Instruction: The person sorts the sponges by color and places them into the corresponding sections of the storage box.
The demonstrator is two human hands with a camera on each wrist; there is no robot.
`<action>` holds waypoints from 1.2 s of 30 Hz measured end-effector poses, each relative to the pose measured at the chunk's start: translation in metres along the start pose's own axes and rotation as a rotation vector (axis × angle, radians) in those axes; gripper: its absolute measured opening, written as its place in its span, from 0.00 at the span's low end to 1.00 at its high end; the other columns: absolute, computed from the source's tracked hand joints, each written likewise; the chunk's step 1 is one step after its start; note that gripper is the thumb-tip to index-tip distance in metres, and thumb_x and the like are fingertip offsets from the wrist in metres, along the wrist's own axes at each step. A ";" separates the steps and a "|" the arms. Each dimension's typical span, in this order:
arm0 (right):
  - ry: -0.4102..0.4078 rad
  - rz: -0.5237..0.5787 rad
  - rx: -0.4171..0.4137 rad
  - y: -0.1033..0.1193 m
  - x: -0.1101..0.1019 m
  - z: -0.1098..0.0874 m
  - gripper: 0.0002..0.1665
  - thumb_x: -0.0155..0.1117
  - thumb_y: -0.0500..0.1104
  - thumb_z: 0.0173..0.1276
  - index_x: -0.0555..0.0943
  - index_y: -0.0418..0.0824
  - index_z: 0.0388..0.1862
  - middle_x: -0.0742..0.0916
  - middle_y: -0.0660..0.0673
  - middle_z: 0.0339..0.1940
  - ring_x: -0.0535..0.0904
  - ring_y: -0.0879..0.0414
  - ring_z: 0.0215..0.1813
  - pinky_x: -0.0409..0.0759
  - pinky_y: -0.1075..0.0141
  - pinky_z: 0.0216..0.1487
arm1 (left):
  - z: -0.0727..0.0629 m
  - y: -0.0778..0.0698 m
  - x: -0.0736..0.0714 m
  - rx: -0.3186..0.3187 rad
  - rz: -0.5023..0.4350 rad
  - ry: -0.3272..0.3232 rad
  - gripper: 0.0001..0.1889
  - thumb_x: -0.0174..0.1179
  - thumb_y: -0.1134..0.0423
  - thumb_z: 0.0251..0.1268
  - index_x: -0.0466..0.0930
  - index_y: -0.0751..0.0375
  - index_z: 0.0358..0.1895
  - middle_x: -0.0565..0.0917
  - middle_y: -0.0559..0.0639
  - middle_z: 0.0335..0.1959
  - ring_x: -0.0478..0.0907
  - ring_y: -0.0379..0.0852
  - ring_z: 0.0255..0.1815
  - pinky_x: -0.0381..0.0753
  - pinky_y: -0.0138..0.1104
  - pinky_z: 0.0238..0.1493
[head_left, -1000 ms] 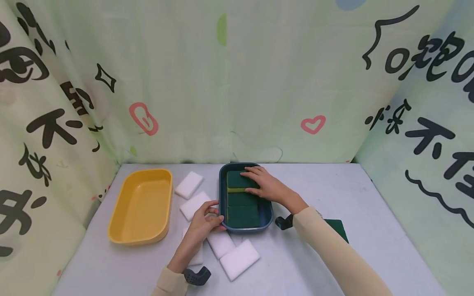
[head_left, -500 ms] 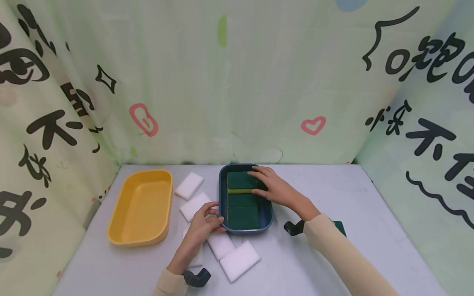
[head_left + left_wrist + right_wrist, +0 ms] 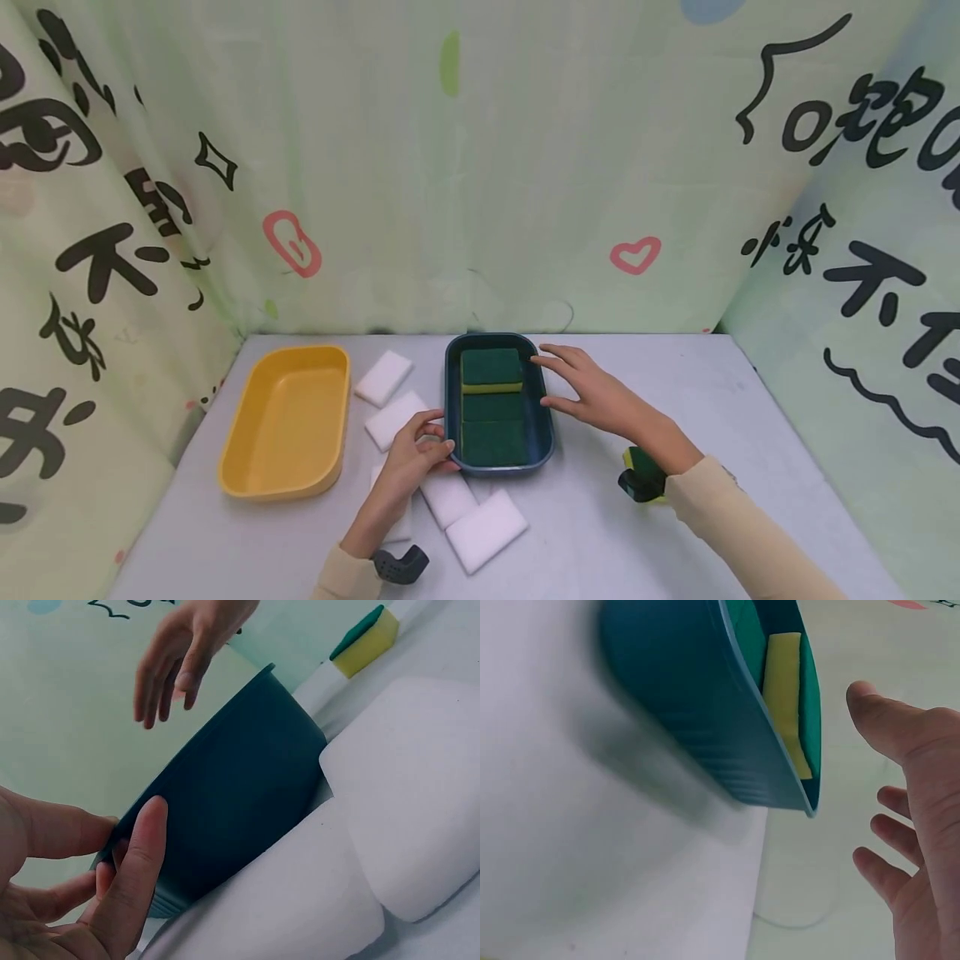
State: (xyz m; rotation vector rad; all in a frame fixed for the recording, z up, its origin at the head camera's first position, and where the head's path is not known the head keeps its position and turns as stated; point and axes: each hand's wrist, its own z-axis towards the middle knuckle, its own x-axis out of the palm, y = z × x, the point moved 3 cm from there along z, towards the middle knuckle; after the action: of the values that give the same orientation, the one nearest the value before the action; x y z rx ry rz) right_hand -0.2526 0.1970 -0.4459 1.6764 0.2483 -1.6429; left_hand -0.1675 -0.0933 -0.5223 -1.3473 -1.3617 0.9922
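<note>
A dark blue plastic basin [image 3: 545, 433] stands mid-table, with several green-and-yellow scouring sponges [image 3: 491, 442] inside. One sponge [image 3: 784, 697] lies higher than the others, its yellow side showing. My left hand [image 3: 415, 450] pinches the basin's left rim between thumb and fingers, seen close in the left wrist view. My right hand [image 3: 592, 392] hovers just off the basin's right rim, fingers spread and holding nothing. Below the right wrist lies another green-and-yellow sponge [image 3: 366, 641], partly hidden by the wrist camera in the head view.
A yellow basin [image 3: 285, 425] sits at the left of the table with nothing in it. Several white sponge blocks [image 3: 486, 531] lie between the basins and in front of the blue one. Patterned curtains [image 3: 480, 167] enclose the back and sides.
My right hand has drawn back rightward from over the sponges to outside the blue basin. The sponge under the right wrist shows differently now. My left hand keeps its place on the rim.
</note>
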 end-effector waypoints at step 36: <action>-0.079 -0.107 0.112 -0.041 -0.015 -0.148 0.37 0.78 0.54 0.64 0.78 0.48 0.71 0.78 0.43 0.73 0.72 0.44 0.72 0.75 0.51 0.62 | 0.000 0.001 0.017 0.073 -0.012 0.025 0.30 0.56 0.74 0.75 0.63 0.70 0.78 0.70 0.64 0.56 0.78 0.41 0.39 0.92 0.34 0.43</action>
State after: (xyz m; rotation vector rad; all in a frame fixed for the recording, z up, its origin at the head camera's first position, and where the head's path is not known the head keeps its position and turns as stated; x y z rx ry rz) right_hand -0.1658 0.3234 -0.4645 1.7016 0.2138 -1.8281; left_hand -0.1668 -0.0768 -0.5222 -1.2921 -1.3015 1.0045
